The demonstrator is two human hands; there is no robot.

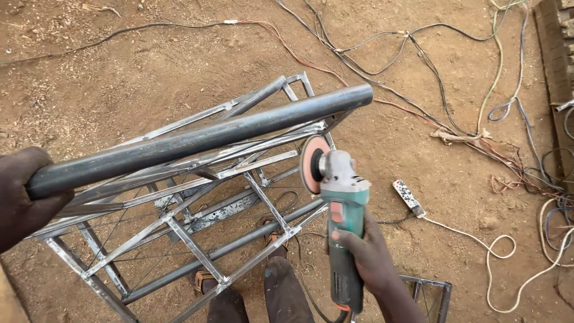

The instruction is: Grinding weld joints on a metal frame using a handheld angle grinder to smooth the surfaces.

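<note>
My left hand (21, 194) grips the near end of a long dark steel pipe (203, 137), which lies across the top of a welded metal frame (179, 233). The pipe runs up and to the right, its open end past the frame's far corner. My right hand (371, 254) holds a green and grey angle grinder (342, 203) upright. Its orange-faced disc (312, 163) sits just below the pipe, close to the frame's right edge; I cannot tell if it touches. My legs and sandalled feet (206, 280) show through the frame below.
Bare reddish dirt ground all around. Many tangled cables (478, 128) run across the upper right. A white power strip (409, 197) lies right of the grinder with a white cord looping away. A second small metal frame (433, 293) stands at the bottom right. Bricks (559, 54) line the right edge.
</note>
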